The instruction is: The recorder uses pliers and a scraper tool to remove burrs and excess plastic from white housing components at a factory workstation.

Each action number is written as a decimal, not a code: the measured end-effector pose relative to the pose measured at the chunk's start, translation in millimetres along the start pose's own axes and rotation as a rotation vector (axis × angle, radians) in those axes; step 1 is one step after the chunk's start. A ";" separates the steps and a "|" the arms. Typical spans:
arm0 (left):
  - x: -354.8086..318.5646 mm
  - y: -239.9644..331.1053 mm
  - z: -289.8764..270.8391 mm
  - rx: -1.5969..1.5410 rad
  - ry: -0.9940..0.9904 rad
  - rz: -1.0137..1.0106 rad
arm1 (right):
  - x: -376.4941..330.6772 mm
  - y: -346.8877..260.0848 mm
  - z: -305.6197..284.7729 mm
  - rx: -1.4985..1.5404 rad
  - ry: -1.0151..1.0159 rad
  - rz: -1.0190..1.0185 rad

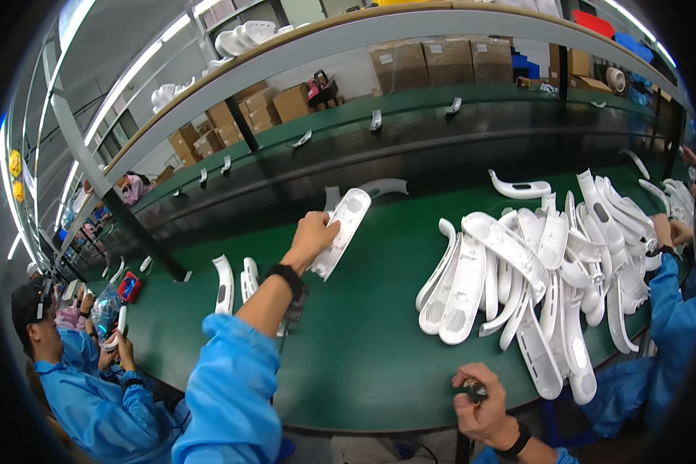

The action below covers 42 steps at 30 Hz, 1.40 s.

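My left hand [311, 238] is closed on the edge of a white plastic shell [351, 218], a long rounded part with a perforated end. It is held tilted above the green table [356, 348]. Behind it, another curved white shell [385, 186] stands close to the dark conveyor. My right hand [483, 406] is curled near the table's front edge, around a small dark object [474, 390] whose kind I cannot make out. Beyond that hand lies a large heap of similar white shells [465, 290], overlapping at many angles.
White shells [223, 284] stand left of my arm. Spaced white pieces [376, 121] lie along the dark conveyor [417, 131] beyond. A shelf beam [410, 23] crosses overhead. Blue-sleeved people work at left [93, 387] and right [673, 301], the right one's hands at the heap.
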State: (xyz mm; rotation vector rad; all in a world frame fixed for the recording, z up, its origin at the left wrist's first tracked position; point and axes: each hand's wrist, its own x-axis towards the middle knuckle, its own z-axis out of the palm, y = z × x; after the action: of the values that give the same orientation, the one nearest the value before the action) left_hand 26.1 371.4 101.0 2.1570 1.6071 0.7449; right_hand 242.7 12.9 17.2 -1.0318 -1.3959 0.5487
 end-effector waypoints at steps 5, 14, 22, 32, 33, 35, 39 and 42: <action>99.7 9.5 82.0 0.061 0.081 0.254 | -4.1 5.5 7.6 0.153 0.168 0.223; 167.8 6.9 107.5 0.365 -0.129 0.159 | -6.3 11.2 -9.6 -0.091 0.080 0.144; 159.9 -9.1 138.7 0.389 -0.122 0.279 | 3.0 3.2 -10.0 -0.024 0.091 0.204; 160.3 -13.9 109.0 -0.748 -0.158 -0.064 | -0.3 8.4 -9.9 -0.015 0.125 0.226; 159.4 -12.8 111.5 -0.830 -0.177 -0.072 | -0.9 8.5 -9.2 -0.014 0.126 0.226; 157.7 -8.3 121.2 -0.838 -0.254 -0.175 | -2.4 8.5 -8.5 -0.030 0.145 0.242; 161.1 0.9 165.9 -0.283 -0.103 0.049 | -5.0 8.0 -10.7 -0.064 0.169 0.220; 122.9 43.2 147.1 0.207 0.015 0.073 | -3.7 4.5 -10.1 -0.082 0.181 0.236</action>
State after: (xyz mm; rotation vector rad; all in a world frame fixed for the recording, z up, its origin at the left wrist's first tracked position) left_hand 174.2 480.7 32.4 2.3706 1.6869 0.6421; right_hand 252.9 9.4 12.8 -1.2902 -1.1525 0.5576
